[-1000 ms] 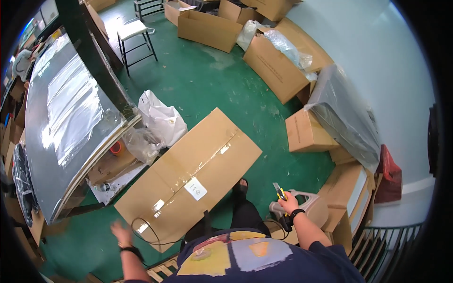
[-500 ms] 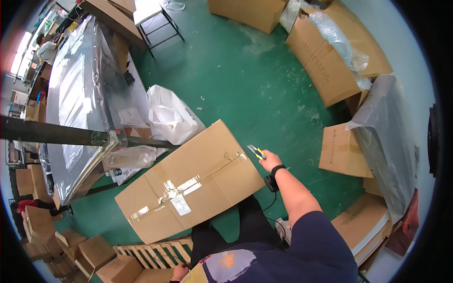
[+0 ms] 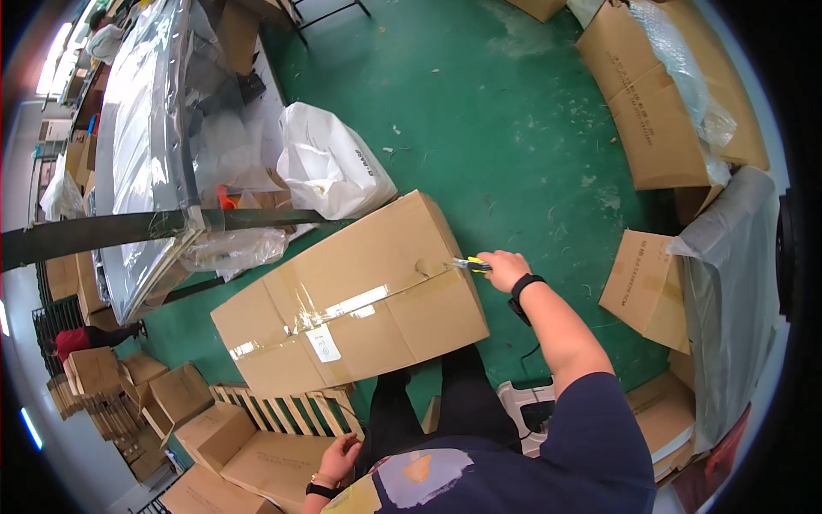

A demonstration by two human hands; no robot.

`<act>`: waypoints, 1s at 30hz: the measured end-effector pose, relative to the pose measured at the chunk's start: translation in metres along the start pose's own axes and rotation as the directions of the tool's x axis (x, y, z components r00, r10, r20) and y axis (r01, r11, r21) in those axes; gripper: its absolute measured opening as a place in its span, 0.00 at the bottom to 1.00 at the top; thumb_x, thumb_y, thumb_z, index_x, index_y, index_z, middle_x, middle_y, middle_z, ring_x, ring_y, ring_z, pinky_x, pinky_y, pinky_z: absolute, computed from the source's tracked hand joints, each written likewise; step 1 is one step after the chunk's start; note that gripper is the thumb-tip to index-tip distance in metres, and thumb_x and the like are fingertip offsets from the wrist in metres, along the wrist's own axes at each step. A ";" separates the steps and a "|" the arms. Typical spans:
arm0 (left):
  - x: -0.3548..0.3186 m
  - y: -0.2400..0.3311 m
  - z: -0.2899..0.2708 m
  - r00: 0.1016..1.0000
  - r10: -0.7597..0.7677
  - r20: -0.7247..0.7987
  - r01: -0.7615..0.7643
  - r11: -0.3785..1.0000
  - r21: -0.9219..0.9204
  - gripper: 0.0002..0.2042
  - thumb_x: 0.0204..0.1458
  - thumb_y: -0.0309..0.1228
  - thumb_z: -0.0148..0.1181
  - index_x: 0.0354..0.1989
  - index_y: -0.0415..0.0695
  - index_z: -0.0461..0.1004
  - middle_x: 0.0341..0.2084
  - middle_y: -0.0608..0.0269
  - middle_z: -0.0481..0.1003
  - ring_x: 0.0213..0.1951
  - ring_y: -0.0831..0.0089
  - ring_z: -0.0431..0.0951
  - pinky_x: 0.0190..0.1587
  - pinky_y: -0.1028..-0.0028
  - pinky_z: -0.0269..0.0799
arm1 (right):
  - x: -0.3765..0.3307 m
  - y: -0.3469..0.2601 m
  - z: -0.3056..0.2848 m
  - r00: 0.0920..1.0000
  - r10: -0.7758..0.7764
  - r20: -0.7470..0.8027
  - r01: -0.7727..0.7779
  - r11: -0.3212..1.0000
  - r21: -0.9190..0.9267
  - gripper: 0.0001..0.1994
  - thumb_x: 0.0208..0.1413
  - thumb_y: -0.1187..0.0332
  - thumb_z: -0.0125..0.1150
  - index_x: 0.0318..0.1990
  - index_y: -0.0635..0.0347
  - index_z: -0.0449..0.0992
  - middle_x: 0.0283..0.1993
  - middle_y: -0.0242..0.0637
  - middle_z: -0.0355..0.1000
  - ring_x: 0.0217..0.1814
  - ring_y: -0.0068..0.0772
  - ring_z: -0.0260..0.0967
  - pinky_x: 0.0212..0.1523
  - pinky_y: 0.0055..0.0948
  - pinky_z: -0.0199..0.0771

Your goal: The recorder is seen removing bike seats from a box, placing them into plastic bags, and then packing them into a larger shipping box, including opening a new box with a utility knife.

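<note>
A large, long cardboard box (image 3: 377, 330) lies in front of my legs, with clear tape along its middle seam and a white label (image 3: 323, 343) near its left part. My right hand (image 3: 507, 269) is closed around a yellow and black utility knife (image 3: 473, 265). The blade end points left at the box's right edge, at the end of the taped seam; whether it touches the cardboard I cannot tell. My left hand (image 3: 340, 457) is low beside my left thigh, loosely bent, and no object shows in it.
A white plastic bag (image 3: 330, 167) stands behind the box. At left is a metal-framed rack (image 3: 103, 230) with plastic-wrapped sheets. Cartons (image 3: 642, 283) line the right wall. A wooden pallet (image 3: 287, 411) and more cartons (image 3: 218, 433) are at lower left. A white stool (image 3: 524, 403) stands by my right leg.
My right hand has brought the knife to the box's right edge, its blade turning from up-left to nearly level. My left hand has come further into view. The whole view has shifted.
</note>
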State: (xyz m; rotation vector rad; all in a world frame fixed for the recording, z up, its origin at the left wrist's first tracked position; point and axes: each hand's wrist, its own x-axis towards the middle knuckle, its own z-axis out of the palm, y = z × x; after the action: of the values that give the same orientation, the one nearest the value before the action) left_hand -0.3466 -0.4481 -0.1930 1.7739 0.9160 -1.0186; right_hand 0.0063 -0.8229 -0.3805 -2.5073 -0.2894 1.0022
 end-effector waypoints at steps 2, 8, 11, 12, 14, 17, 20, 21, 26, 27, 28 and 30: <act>0.001 0.006 -0.004 0.997 -0.063 -0.042 0.060 0.996 -0.059 0.16 0.54 0.28 0.55 0.50 0.36 0.67 0.40 0.56 0.75 0.43 0.73 0.75 0.47 0.76 0.69 | -0.007 0.011 -0.001 1.000 0.008 0.024 -0.008 1.000 -0.015 0.19 0.47 0.68 0.60 0.48 0.42 0.70 0.38 0.36 0.71 0.45 0.41 0.68 0.43 0.41 0.64; 0.009 -0.024 -0.010 0.992 -0.033 -0.118 0.025 0.997 -0.067 0.15 0.53 0.30 0.57 0.48 0.38 0.69 0.37 0.58 0.76 0.40 0.73 0.76 0.44 0.76 0.71 | -0.011 0.016 -0.001 1.000 -0.012 -0.005 0.012 0.999 -0.048 0.19 0.47 0.68 0.60 0.49 0.42 0.70 0.39 0.37 0.71 0.45 0.42 0.68 0.43 0.41 0.65; 0.006 -0.017 -0.006 0.994 -0.004 -0.105 -0.003 0.998 -0.066 0.15 0.53 0.30 0.56 0.48 0.38 0.69 0.37 0.58 0.76 0.40 0.74 0.76 0.44 0.77 0.71 | -0.005 0.011 -0.002 0.999 0.033 -0.022 -0.033 0.999 0.004 0.19 0.47 0.68 0.61 0.49 0.42 0.70 0.39 0.38 0.72 0.45 0.43 0.69 0.44 0.41 0.66; 0.005 -0.017 -0.005 0.995 0.015 -0.100 -0.019 0.999 -0.042 0.15 0.53 0.30 0.56 0.48 0.38 0.69 0.37 0.59 0.76 0.40 0.74 0.76 0.44 0.77 0.71 | -0.003 0.009 -0.001 0.998 0.065 -0.025 -0.065 0.997 0.034 0.19 0.47 0.68 0.61 0.49 0.43 0.70 0.40 0.39 0.72 0.45 0.44 0.69 0.44 0.42 0.67; 0.001 -0.022 -0.004 0.995 -0.003 -0.097 -0.003 0.998 -0.063 0.15 0.53 0.30 0.56 0.48 0.38 0.69 0.37 0.58 0.76 0.40 0.74 0.76 0.44 0.77 0.71 | -0.002 0.013 0.004 0.999 0.040 -0.022 -0.038 0.996 0.085 0.19 0.47 0.68 0.61 0.48 0.43 0.70 0.39 0.39 0.72 0.45 0.45 0.69 0.44 0.42 0.68; -0.005 -0.037 -0.001 0.995 -0.019 -0.096 0.012 0.998 -0.069 0.16 0.53 0.30 0.56 0.48 0.38 0.69 0.37 0.58 0.76 0.40 0.74 0.76 0.44 0.77 0.71 | -0.004 0.018 0.010 1.000 -0.010 -0.026 0.015 0.985 0.169 0.17 0.46 0.68 0.61 0.47 0.45 0.71 0.39 0.40 0.72 0.44 0.46 0.69 0.45 0.42 0.68; -0.008 -0.044 0.005 0.995 -0.035 -0.095 0.029 0.998 -0.056 0.16 0.53 0.30 0.57 0.48 0.38 0.69 0.38 0.58 0.76 0.40 0.73 0.76 0.44 0.76 0.71 | -0.010 0.022 0.016 0.999 -0.028 -0.031 0.033 0.983 0.182 0.18 0.46 0.69 0.61 0.48 0.44 0.70 0.39 0.40 0.72 0.45 0.46 0.68 0.45 0.42 0.68; -0.008 -0.044 0.007 0.994 -0.050 -0.094 0.045 0.998 -0.052 0.15 0.53 0.30 0.57 0.48 0.38 0.69 0.38 0.58 0.76 0.40 0.73 0.76 0.44 0.76 0.71 | -0.009 0.024 0.019 0.999 -0.020 -0.032 0.024 0.991 0.131 0.19 0.47 0.69 0.60 0.49 0.43 0.70 0.39 0.39 0.71 0.45 0.45 0.68 0.45 0.42 0.67; -0.007 -0.039 0.016 0.996 -0.049 -0.076 0.049 0.999 0.002 0.16 0.53 0.30 0.57 0.48 0.38 0.69 0.38 0.58 0.76 0.41 0.72 0.76 0.45 0.76 0.71 | -0.007 0.015 0.013 0.996 -0.039 -0.077 0.043 0.998 0.056 0.19 0.48 0.68 0.58 0.50 0.42 0.68 0.39 0.38 0.70 0.45 0.44 0.68 0.45 0.41 0.64; -0.009 -0.039 0.017 0.996 -0.037 -0.080 0.037 0.999 -0.002 0.16 0.53 0.30 0.57 0.48 0.38 0.69 0.38 0.58 0.76 0.41 0.72 0.76 0.45 0.76 0.71 | -0.003 0.012 0.013 0.996 -0.050 -0.073 0.054 0.997 0.052 0.19 0.48 0.68 0.58 0.50 0.42 0.68 0.39 0.38 0.70 0.45 0.44 0.68 0.45 0.41 0.64; -0.007 -0.037 0.020 0.997 -0.039 -0.073 0.039 0.999 -0.002 0.16 0.53 0.30 0.57 0.48 0.38 0.69 0.38 0.58 0.76 0.41 0.72 0.76 0.45 0.76 0.71 | -0.002 0.015 0.012 0.996 -0.048 -0.074 0.051 0.998 0.041 0.19 0.48 0.68 0.58 0.50 0.42 0.68 0.39 0.38 0.70 0.45 0.44 0.68 0.45 0.41 0.64; -0.007 -0.032 0.027 0.998 -0.037 -0.053 0.037 0.999 -0.016 0.15 0.53 0.30 0.56 0.48 0.38 0.69 0.38 0.58 0.76 0.41 0.72 0.76 0.45 0.75 0.71 | -0.004 0.028 0.019 0.996 -0.071 -0.053 0.073 0.997 0.037 0.19 0.48 0.68 0.58 0.50 0.43 0.68 0.40 0.40 0.70 0.44 0.46 0.68 0.44 0.43 0.65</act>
State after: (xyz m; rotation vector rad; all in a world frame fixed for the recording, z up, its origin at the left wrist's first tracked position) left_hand -0.3844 -0.4628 -0.2045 1.7846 0.9904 -0.9892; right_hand -0.0087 -0.8429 -0.4035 -2.4653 -0.3397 0.9051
